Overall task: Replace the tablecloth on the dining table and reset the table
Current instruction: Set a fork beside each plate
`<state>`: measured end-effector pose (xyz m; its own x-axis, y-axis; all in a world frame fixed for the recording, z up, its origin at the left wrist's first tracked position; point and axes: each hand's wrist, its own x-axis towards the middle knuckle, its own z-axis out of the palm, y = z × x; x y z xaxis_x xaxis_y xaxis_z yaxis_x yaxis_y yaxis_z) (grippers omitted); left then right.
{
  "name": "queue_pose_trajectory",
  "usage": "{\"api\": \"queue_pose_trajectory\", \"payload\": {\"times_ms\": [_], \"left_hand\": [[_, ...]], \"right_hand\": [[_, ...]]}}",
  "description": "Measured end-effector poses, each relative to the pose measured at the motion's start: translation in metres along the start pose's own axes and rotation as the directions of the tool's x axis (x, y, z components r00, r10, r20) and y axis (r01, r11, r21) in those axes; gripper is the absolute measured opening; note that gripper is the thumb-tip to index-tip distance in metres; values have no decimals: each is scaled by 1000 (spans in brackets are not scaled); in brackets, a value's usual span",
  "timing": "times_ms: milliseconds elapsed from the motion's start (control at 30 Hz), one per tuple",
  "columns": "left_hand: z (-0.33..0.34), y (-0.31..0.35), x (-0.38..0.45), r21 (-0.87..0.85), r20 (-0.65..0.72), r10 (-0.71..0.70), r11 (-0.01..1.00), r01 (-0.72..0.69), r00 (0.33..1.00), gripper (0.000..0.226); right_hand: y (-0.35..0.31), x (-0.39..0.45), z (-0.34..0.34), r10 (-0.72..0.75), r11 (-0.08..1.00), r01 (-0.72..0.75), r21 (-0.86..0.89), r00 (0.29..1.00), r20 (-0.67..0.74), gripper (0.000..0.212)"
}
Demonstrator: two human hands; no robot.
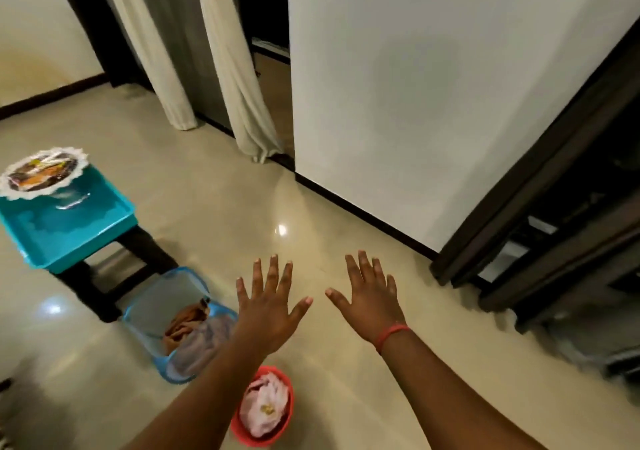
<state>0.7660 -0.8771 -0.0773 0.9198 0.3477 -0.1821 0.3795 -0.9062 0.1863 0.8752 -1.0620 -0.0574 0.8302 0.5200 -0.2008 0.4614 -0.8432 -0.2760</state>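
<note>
Tablecloth-like pink fabric [265, 406] sits bunched in our red bowl [239, 430] on the floor, below our left forearm. Beside it, a blue mesh basket [152, 305] holds brown cloth. Our left hand [268, 311] and right hand [372, 302] hover spread, empty.

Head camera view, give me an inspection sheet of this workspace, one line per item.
Surface: glossy beige floor; no dining table in view.
Job's things: red basin holding pale pink cloth; blue mesh basket holding brown and grey cloth.
Clutter: teal tray on a dark stool, lace-edged plate on its far corner.
Grips: left hand and right hand both open, fingers spread, holding nothing.
Cables: nothing seen.
Surroundings: white wall, cream curtains, dark wooden frame at right.
</note>
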Motion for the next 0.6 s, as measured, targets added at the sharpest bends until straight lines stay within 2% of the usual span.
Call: {"api": "queue_pose_trajectory", "payload": {"times_ms": [200, 367, 600], "left_hand": [[-11, 62, 68, -24, 54, -31, 999, 33, 998, 84], [-17, 35, 133, -11, 53, -129, 991, 130, 990, 84], [-51, -48, 283, -61, 32, -257, 964, 258, 966, 80]], "right_hand": [[70, 63, -27, 11, 999, -11, 34, 1000, 13, 92], [53, 146, -22, -75, 996, 73, 57, 997, 35, 93], [-2, 335, -49, -175, 985, 175, 9, 983, 49, 98]]}}
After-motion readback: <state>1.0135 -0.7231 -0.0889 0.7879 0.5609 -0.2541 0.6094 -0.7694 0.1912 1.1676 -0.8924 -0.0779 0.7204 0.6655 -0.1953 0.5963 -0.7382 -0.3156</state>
